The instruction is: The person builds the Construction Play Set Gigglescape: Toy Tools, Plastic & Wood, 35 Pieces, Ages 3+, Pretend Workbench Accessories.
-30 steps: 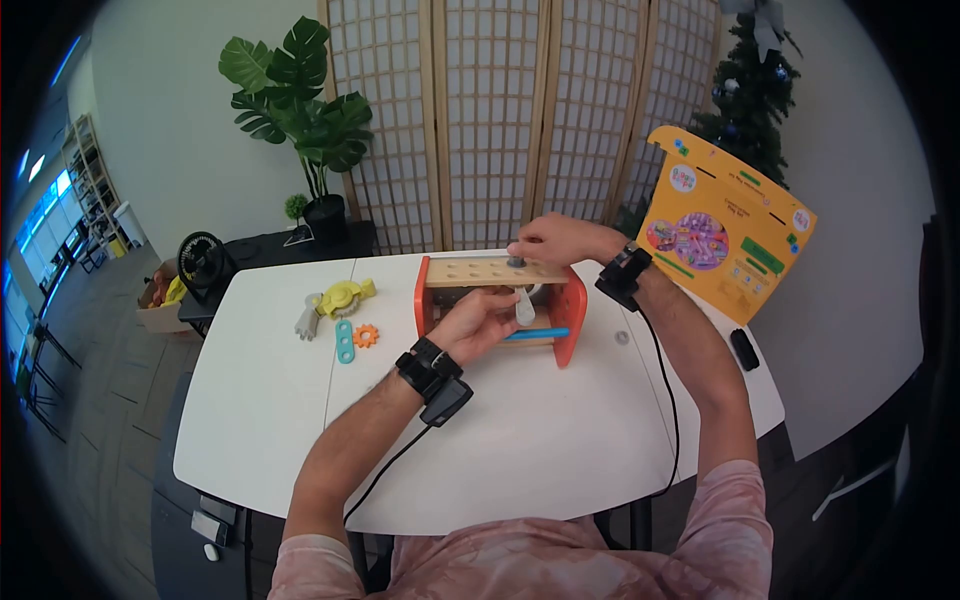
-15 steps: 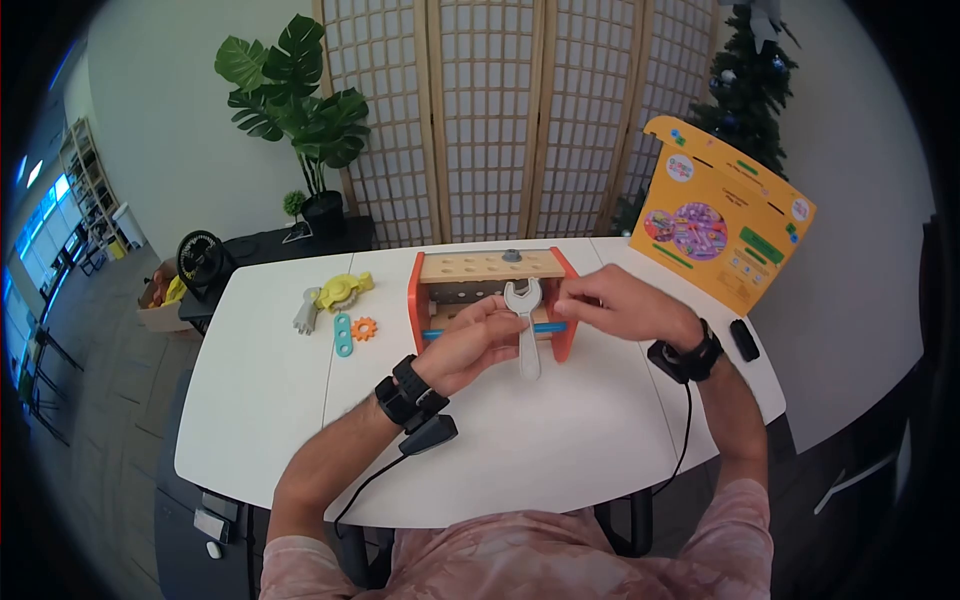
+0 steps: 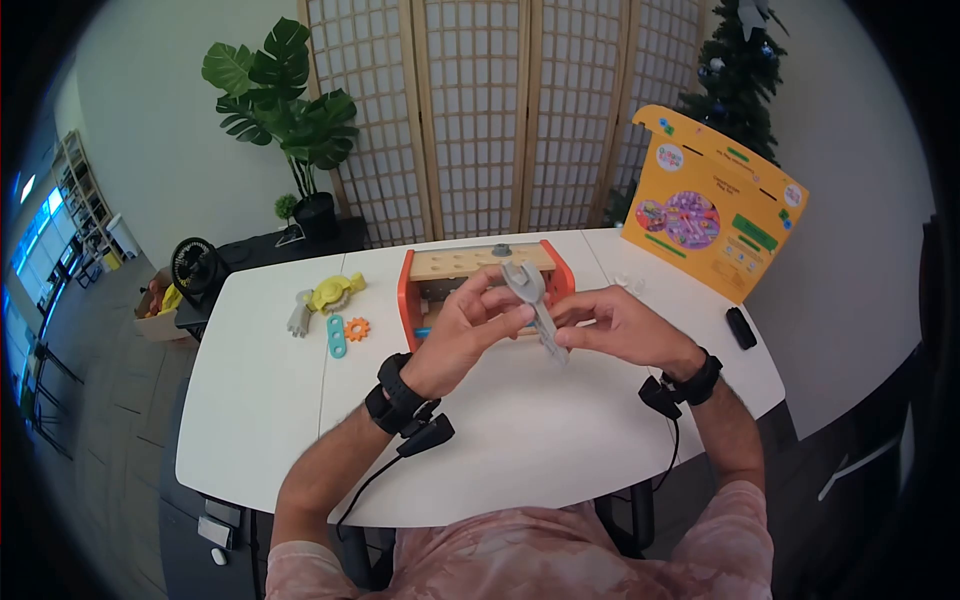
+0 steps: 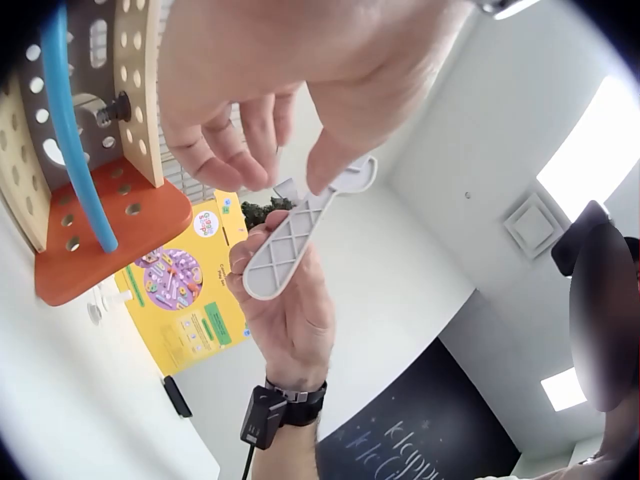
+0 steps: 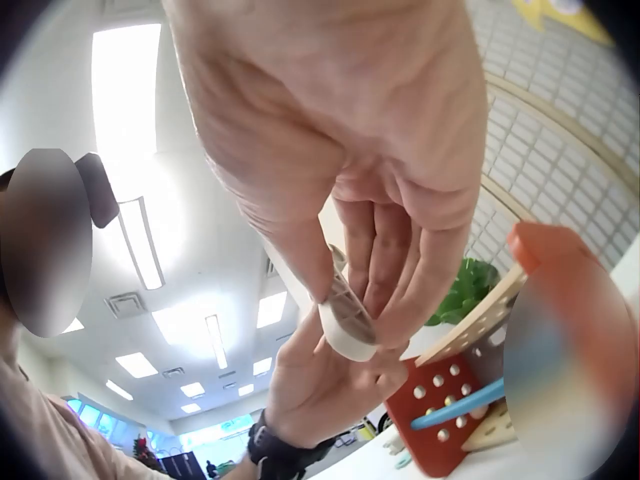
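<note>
Over the front of the toy workbench (image 3: 480,263), a grey toy wrench (image 3: 540,312) is tilted with its open head up. My left hand (image 3: 462,335) holds it near the head, thumb across the handle. My right hand (image 3: 632,328) pinches the lower handle between thumb and fingers, as the right wrist view shows. The wrench's ribbed back (image 4: 285,250) faces the left wrist camera. Behind the hands, the workbench has red ends, a perforated wooden top and a blue rod (image 4: 70,130). A grey bolt (image 3: 502,249) sits in its top.
On the white table (image 3: 250,420), left of the workbench, lie a yellow and grey toy tool (image 3: 332,293), a teal strip with holes (image 3: 337,337) and an orange gear (image 3: 357,329). A yellow box (image 3: 710,205) stands at the back right, near a black case (image 3: 740,328).
My right hand has come off the bolt on the workbench top and down to the wrench handle. My left hand has brought the wrench out in front of the workbench and tilted it.
</note>
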{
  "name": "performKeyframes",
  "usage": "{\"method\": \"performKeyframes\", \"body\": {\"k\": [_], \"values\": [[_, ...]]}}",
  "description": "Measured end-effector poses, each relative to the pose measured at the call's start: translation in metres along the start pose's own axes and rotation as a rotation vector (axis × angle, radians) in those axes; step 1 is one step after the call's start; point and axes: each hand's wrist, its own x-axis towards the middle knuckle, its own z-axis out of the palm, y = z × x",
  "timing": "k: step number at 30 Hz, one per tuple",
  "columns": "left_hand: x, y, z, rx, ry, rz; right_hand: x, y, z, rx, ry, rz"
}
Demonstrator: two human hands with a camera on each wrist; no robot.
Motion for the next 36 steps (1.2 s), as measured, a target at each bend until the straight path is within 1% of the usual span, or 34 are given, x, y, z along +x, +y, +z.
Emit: {"method": "performKeyframes", "body": {"k": [1, 3, 4, 6, 7, 9, 10, 11, 12, 13, 15, 16, 17, 18, 20, 21, 22, 23, 25, 26, 28, 29, 30, 31, 32, 33, 34, 35, 36], "values": [[-0.002, 0.004, 0.003, 0.063, 0.055, 0.012, -0.003, -0.002, -0.003, 0.004, 0.000, 0.006], [-0.006, 0.009, 0.007, 0.132, 0.161, 0.027, -0.009, -0.006, -0.017, -0.149, 0.153, 0.001], [-0.008, 0.011, 0.005, 0.126, 0.163, 0.022, -0.013, -0.003, -0.026, -0.146, 0.151, 0.010], [-0.014, 0.017, -0.001, 0.167, 0.188, -0.004, -0.026, 0.008, -0.049, -0.407, 0.381, 0.087], [-0.017, 0.020, -0.004, 0.172, 0.196, -0.002, -0.034, 0.017, -0.061, -0.403, 0.381, 0.097], [-0.027, 0.028, -0.011, 0.185, 0.214, -0.016, -0.051, 0.043, -0.087, -0.721, 0.468, 0.308], [-0.030, 0.031, -0.015, 0.205, 0.235, -0.023, -0.062, 0.059, -0.098, -0.721, 0.466, 0.316], [-0.032, 0.033, -0.020, 0.199, 0.236, -0.027, -0.073, 0.076, -0.107, -0.804, 0.456, 0.401], [-0.035, 0.035, -0.026, 0.187, 0.273, 0.010, -0.084, 0.092, -0.116, -0.888, 0.443, 0.484], [-0.038, 0.038, -0.032, 0.176, 0.313, 0.045, -0.095, 0.109, -0.122, -0.887, 0.436, 0.486], [-0.045, 0.050, -0.044, 0.124, 0.356, 0.071, -0.113, 0.136, -0.130, -1.161, 0.375, 0.531], [-0.047, 0.055, -0.050, 0.075, 0.392, 0.102, -0.120, 0.145, -0.132, -1.156, 0.367, 0.528], [-0.048, 0.059, -0.056, 0.062, 0.434, 0.140, -0.125, 0.151, -0.132, -1.176, 0.372, 0.581], [-0.051, 0.064, -0.066, 0.041, 0.434, 0.142, -0.129, 0.156, -0.132, -1.194, 0.378, 0.636], [-0.057, 0.071, -0.080, 0.016, 0.489, 0.159, -0.132, 0.165, -0.132, -1.207, 0.374, 0.641], [-0.058, 0.073, -0.084, 0.005, 0.546, 0.161, -0.132, 0.169, -0.133, -1.207, 0.368, 0.631], [-0.059, 0.074, -0.089, 0.008, 0.540, 0.160, -0.132, 0.172, -0.134, -1.208, 0.363, 0.621], [-0.060, 0.073, -0.095, 0.018, 0.555, 0.148, -0.129, 0.167, -0.132, -1.207, 0.370, 0.620], [-0.064, 0.072, -0.106, 0.056, 0.568, 0.098, -0.113, 0.147, -0.115, -1.317, 0.426, 0.499], [-0.063, 0.072, -0.106, 0.058, 0.568, 0.099, -0.101, 0.136, -0.109, -1.317, 0.428, 0.497], [-0.060, 0.070, -0.106, 0.171, 0.619, -0.058, -0.071, 0.110, -0.097, -0.825, 0.369, 0.452], [-0.059, 0.063, -0.113, 0.245, 0.627, -0.074, -0.058, 0.099, -0.086, -0.824, 0.371, 0.450], [-0.056, 0.059, -0.114, 0.248, 0.625, -0.071, -0.046, 0.090, -0.074, -0.450, 0.396, 0.456], [-0.052, 0.056, -0.114, 0.358, 0.639, -0.148, -0.034, 0.081, -0.064, -0.077, 0.411, 0.451], [-0.049, 0.052, -0.115, 0.468, 0.651, -0.226, -0.022, 0.073, -0.057, -0.077, 0.414, 0.448], [-0.046, 0.046, -0.119, 0.601, 0.634, -0.251, -0.010, 0.066, -0.051, -0.016, 0.407, 0.459], [-0.043, 0.043, -0.121, 0.604, 0.633, -0.248, 0.000, 0.061, -0.046, 0.045, 0.398, 0.470], [-0.040, 0.042, -0.120, 0.632, 0.601, -0.360, 0.010, 0.059, -0.041, 0.044, 0.400, 0.467], [-0.037, 0.042, -0.119, 0.658, 0.568, -0.470, 0.019, 0.057, -0.038, 0.055, 0.363, 0.457]]}}
